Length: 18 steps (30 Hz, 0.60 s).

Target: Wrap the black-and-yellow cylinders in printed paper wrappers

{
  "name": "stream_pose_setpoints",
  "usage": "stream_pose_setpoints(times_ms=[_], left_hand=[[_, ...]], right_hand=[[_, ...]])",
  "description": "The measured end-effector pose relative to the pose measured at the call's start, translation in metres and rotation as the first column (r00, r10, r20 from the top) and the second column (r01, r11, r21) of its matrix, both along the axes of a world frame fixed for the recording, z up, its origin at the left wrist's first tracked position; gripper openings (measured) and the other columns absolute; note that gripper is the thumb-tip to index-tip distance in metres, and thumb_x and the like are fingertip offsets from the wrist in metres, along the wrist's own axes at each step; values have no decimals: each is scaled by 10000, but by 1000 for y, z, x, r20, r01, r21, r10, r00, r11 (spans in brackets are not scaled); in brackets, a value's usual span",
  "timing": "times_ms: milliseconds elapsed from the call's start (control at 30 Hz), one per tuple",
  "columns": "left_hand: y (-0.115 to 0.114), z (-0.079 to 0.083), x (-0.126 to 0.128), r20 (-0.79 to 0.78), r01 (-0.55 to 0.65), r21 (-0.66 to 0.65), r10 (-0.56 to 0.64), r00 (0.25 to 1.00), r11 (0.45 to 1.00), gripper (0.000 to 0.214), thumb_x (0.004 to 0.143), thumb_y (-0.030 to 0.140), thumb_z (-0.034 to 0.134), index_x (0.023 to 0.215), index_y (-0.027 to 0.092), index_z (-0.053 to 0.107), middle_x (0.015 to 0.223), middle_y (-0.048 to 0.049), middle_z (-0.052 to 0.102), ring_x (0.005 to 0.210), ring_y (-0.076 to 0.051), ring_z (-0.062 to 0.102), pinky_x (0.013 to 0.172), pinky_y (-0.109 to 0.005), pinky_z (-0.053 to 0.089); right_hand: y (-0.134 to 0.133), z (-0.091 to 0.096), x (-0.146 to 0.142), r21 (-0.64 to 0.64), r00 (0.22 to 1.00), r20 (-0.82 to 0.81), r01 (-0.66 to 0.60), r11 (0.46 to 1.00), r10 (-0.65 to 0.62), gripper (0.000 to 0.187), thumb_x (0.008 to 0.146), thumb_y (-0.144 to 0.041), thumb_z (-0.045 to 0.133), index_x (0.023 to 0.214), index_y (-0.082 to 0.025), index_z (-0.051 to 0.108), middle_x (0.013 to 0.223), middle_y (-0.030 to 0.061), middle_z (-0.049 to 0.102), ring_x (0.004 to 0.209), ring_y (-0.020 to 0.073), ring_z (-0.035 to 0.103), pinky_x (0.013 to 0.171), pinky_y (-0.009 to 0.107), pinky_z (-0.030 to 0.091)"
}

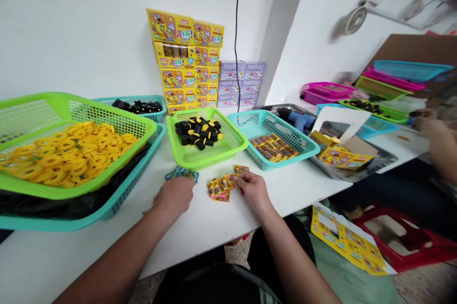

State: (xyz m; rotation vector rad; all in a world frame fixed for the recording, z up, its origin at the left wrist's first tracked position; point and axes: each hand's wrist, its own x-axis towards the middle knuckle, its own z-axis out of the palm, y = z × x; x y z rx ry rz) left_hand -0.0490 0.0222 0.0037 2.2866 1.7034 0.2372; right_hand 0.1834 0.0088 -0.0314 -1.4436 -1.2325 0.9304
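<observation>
My left hand [175,196] rests closed on a blue-green patterned cloth [180,173] lying on the white table [200,228]. My right hand [253,188] pinches one of several small yellow printed packets [220,188] heaped between the two hands. One more packet [241,168] lies just behind that hand. Straight ahead, a green basket [228,149] holds black and yellow caps [198,132], and a teal basket [303,144] to its right holds small wrapped packs [273,146].
At left a green basket [117,120] of yellow rings sits in a teal basket [124,194] lined with black plastic. Yellow and purple boxes [189,61] are stacked against the wall. Another person's hand [430,127] works at far right beside coloured trays. A red stool [410,247] stands on the floor.
</observation>
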Motion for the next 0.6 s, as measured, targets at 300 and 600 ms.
stream_pose_setpoints(times_ms=[300, 600], left_hand=[[-18, 14, 24, 653, 87, -146, 30, 757, 985, 413, 840, 553, 515, 777, 176, 672, 656, -13, 597, 622, -153, 528, 577, -262, 393], [-6, 6, 22, 793, 51, -359, 275, 543, 932, 406, 757, 544, 570, 619, 164, 606, 527, 24, 546, 441, -95, 393, 462, -240, 288]], right_hand=[[-13, 23, -29, 88, 991, -72, -108, 990, 114, 323, 750, -499, 677, 669, -191, 628, 492, -42, 491, 428, 104, 403, 424, 240, 341], [75, 96, -51, 287, 689, 723, -242, 927, -44, 234, 891, -359, 560, 813, -180, 691, 835, 67, 707, 782, 193, 639, 733, 285, 467]])
